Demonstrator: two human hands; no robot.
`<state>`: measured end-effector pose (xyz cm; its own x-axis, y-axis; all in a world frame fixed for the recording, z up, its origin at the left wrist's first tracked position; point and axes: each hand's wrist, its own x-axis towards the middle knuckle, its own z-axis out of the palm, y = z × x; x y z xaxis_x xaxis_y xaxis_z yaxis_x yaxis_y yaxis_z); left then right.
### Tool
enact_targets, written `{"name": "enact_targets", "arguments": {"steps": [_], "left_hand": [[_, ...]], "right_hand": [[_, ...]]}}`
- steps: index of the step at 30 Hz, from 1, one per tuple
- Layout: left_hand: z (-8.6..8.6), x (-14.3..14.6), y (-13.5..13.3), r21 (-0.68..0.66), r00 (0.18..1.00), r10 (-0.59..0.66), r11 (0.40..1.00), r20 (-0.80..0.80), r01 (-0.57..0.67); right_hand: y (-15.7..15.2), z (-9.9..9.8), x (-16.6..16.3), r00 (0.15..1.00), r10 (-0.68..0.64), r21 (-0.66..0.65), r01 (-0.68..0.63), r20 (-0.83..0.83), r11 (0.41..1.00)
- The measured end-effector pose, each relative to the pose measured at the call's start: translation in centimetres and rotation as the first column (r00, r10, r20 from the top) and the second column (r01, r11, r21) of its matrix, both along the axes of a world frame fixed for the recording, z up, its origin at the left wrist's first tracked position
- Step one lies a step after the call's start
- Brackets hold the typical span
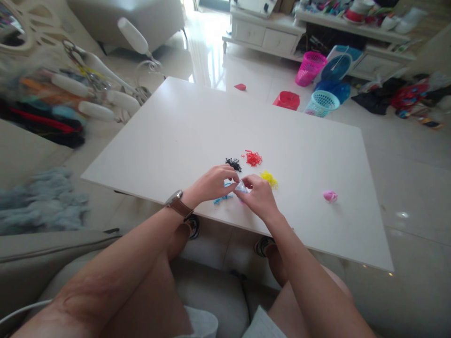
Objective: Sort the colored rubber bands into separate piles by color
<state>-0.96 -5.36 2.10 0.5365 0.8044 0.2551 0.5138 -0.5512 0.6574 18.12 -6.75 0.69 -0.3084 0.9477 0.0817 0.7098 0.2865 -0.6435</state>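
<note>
A small clear plastic bag (242,187) with bluish contents is between my two hands, low over the near edge of the white table (299,145). My left hand (214,182), a watch on its wrist, is closed with thumb and fingertips at the bag's left side. From the right, my right hand (260,197) pinches the bag. Small pieces lie around them in piles: a black pile (234,164), a red pile (253,158), a yellow pile (269,179) and light blue pieces (221,199), partly hidden by my left hand.
A pink-purple rounded object (330,196) sits on the table's right. On the floor beyond stand a pink basket (310,68), a light blue basket (322,103) and a red stool (287,100). A metal rack (105,94) is at the left.
</note>
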Motion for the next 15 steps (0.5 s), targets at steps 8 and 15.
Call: {"name": "enact_targets", "arguments": {"steps": [8, 15], "left_hand": [[-2.5, -1.9, 1.4, -0.160, 0.974, 0.225, 0.961, -0.014, -0.224], [-6.6, -1.8, 0.8, -0.251, 0.908, 0.061, 0.952, -0.414, -0.178]], "right_hand": [[0.6, -0.1, 0.7, 0.988, -0.101, -0.011, 0.101, -0.118, 0.995], [1.2, 0.2, 1.5, 0.972, -0.178, -0.013, 0.178, -0.153, 0.984]]}}
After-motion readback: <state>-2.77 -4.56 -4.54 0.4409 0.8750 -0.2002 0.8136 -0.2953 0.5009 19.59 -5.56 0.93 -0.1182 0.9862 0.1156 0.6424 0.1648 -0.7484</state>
